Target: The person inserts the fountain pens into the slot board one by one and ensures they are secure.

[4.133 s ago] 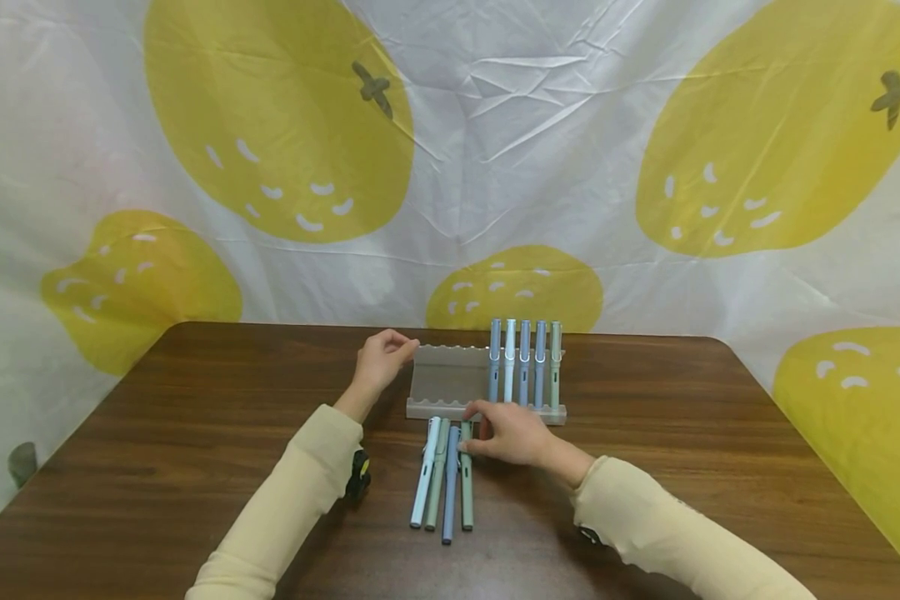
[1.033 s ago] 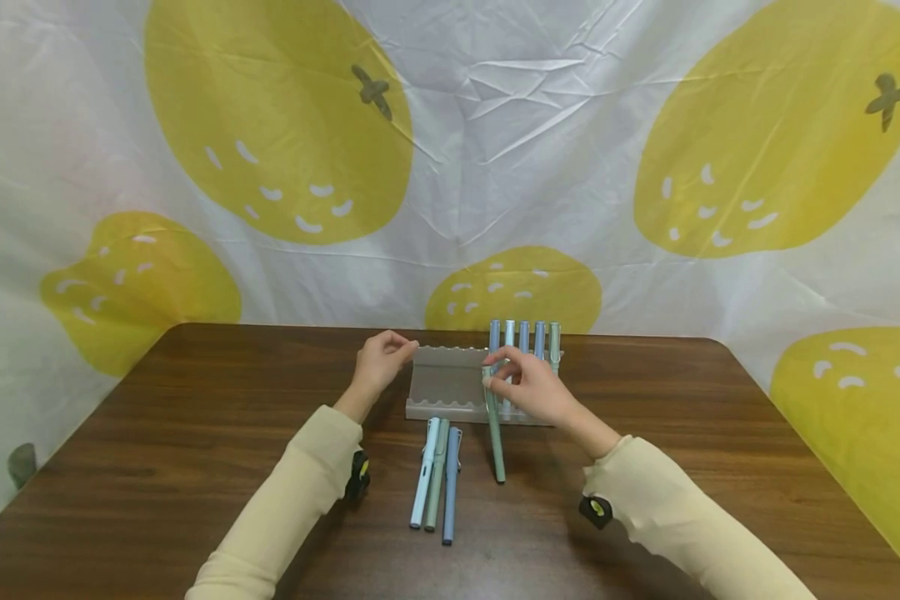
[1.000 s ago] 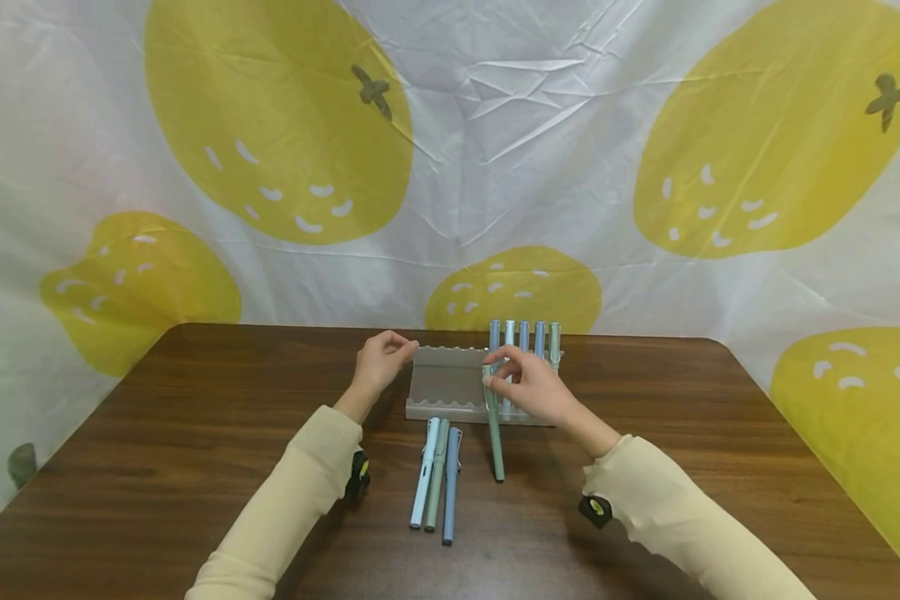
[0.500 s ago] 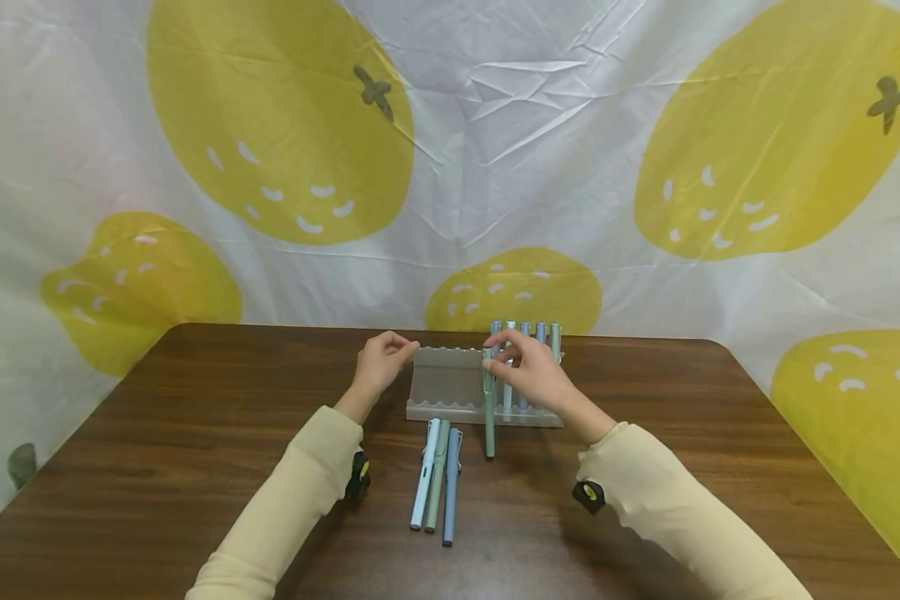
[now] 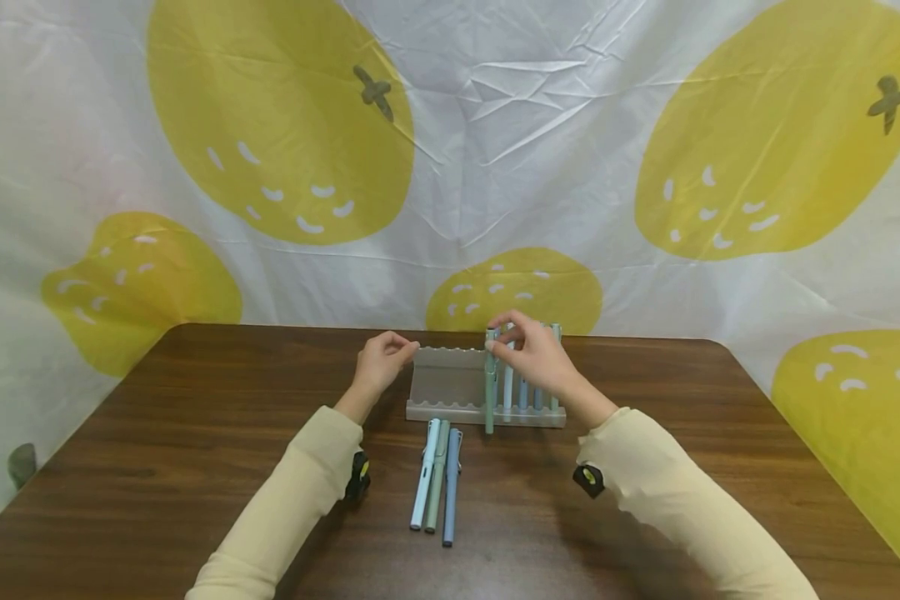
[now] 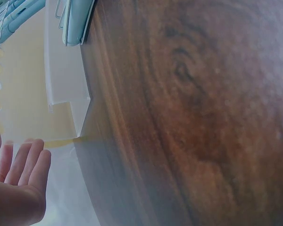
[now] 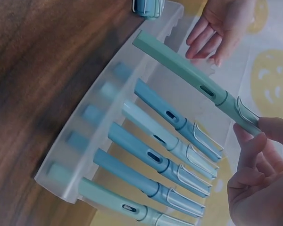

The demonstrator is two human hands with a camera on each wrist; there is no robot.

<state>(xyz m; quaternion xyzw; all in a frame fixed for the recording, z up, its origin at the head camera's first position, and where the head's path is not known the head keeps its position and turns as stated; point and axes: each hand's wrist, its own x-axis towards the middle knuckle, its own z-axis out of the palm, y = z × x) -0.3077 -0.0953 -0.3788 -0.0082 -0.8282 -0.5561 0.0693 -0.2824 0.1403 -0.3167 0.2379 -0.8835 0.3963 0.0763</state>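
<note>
My right hand (image 5: 536, 354) pinches a green fountain pen (image 7: 184, 70) by its capped end, clip outward. The pen is nearly upright in front of the clear pen rack (image 5: 450, 411), its lower end at the front ledge. In the right wrist view that end is apart from the rack. Several blue, pale blue and green pens (image 7: 146, 155) stand in a row in the rack's right part, partly behind my right hand in the head view. My left hand (image 5: 378, 362) holds the rack's upper left corner between thumb and fingers; its fingers (image 6: 30, 160) look fairly straight.
Three capped pens lie side by side before the rack: a pale blue pen (image 5: 423, 475), a green pen (image 5: 437, 479) and a blue pen (image 5: 450, 492). The wooden table (image 5: 232, 392) bears everything. A lemon-print cloth (image 5: 465, 167) hangs behind its far edge.
My right hand has picked up the green pen from the group on the table, raised it toward upright and carried it to the rack's front. My left hand has stayed at the rack corner.
</note>
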